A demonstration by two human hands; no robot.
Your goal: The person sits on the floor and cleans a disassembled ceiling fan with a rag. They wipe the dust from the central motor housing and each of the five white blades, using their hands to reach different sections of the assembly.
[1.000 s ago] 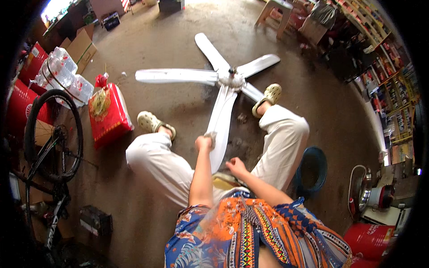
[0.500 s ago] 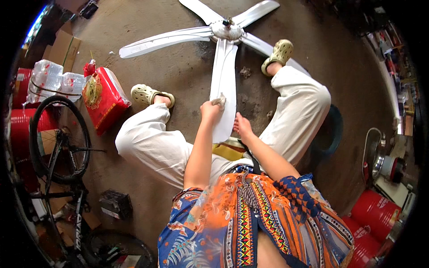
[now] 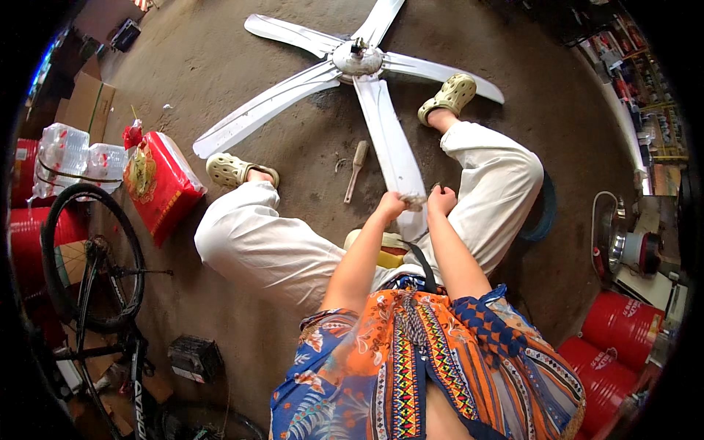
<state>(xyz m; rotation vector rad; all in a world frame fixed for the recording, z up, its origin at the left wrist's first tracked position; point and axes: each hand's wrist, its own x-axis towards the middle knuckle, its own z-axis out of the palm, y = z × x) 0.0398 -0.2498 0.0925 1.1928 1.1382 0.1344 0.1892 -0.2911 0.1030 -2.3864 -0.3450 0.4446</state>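
A white ceiling fan (image 3: 357, 59) with several long blades lies on the floor in front of me. Its nearest blade (image 3: 392, 143) points toward my lap, between my legs. My left hand (image 3: 391, 206) is closed on a crumpled greyish rag (image 3: 415, 200), which presses across that blade near its tip. Just right of the blade edge, my right hand (image 3: 441, 200) is closed, with a small dark bit showing at the fingers; what it grips is unclear. A wooden-handled brush (image 3: 356, 171) lies on the floor left of the blade.
At left are a red bag (image 3: 163, 183), wrapped clear bottles (image 3: 64, 150), a bicycle wheel (image 3: 92, 257) and a dark battery-like box (image 3: 194, 358). Red drums (image 3: 622, 328) stand at lower right. My clog-shod feet flank the fan, one near a blade.
The fan has turned counterclockwise, its near blade tip swinging right and uncovering the brush. My left hand moved right with the rag. My right hand moved right, its fingers now closed.
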